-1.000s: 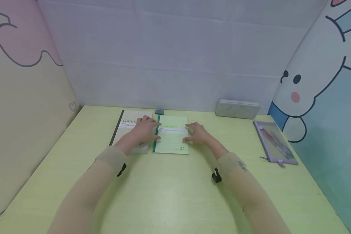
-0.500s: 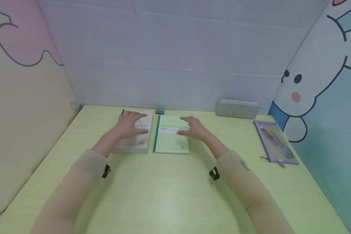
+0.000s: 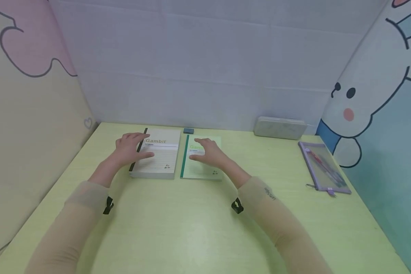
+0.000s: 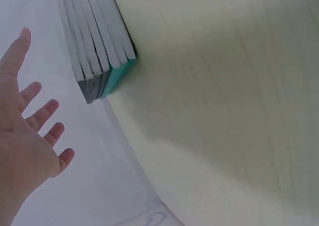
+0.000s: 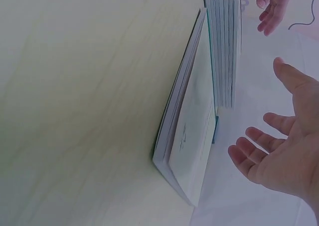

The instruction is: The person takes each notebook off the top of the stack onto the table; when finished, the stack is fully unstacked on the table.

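On the left at the back of the table lies a neat stack of several notebooks (image 3: 164, 158), its top one white with a black spine and the word Gambit. My left hand (image 3: 127, 149) hovers at the stack's left edge, thumb and fingers spread; the left wrist view shows the hand (image 4: 25, 141) apart from the stack (image 4: 99, 32). Beside that stack is a lower pile topped by a green notebook (image 3: 198, 173) with a dark green spine. Above it hangs my right hand (image 3: 209, 153), fingers spread, holding nothing and covering part of the cover.
A small blue-grey block (image 3: 188, 131) sits behind the notebooks. At the back right a grey pencil case (image 3: 279, 128) stands against the wall. A purple-edged mesh pouch (image 3: 323, 167) with pens inside lies near the table's right edge. Walls border the table at the back and sides.
My left hand has moved left, from the gap between the notebooks to the white stack's left side, uncovering its cover. My right hand has shifted left over the green notebook. The notebooks stay put.
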### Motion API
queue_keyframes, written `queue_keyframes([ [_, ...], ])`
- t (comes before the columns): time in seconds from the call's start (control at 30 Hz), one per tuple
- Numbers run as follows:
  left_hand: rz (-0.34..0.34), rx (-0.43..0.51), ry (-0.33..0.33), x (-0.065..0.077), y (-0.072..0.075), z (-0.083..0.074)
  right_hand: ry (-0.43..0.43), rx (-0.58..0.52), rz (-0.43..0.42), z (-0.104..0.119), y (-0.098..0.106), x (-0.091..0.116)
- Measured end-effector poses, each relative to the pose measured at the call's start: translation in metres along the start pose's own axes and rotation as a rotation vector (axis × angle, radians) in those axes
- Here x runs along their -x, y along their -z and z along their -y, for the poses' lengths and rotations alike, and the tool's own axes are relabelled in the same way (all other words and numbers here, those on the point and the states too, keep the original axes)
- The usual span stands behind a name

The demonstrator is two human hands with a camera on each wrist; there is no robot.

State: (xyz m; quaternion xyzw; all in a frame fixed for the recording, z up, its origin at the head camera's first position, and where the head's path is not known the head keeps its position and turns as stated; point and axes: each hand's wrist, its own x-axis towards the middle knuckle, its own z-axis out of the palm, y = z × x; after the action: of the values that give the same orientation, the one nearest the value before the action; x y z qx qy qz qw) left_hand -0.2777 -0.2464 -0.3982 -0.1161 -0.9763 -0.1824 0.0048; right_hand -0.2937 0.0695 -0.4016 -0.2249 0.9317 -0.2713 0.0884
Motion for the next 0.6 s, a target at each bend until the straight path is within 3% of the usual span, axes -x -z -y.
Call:
queue_keyframes([
  [0.33,0.047,-0.044,0.088,0.005,-0.007,0.027,0.013,-0.007,0.062,0.027,-0.027,-0.014],
  [0.6,0.093,0.014,0.107,0.005,-0.012,0.036,0.017,0.006,0.116,0.036,-0.044,-0.022],
])
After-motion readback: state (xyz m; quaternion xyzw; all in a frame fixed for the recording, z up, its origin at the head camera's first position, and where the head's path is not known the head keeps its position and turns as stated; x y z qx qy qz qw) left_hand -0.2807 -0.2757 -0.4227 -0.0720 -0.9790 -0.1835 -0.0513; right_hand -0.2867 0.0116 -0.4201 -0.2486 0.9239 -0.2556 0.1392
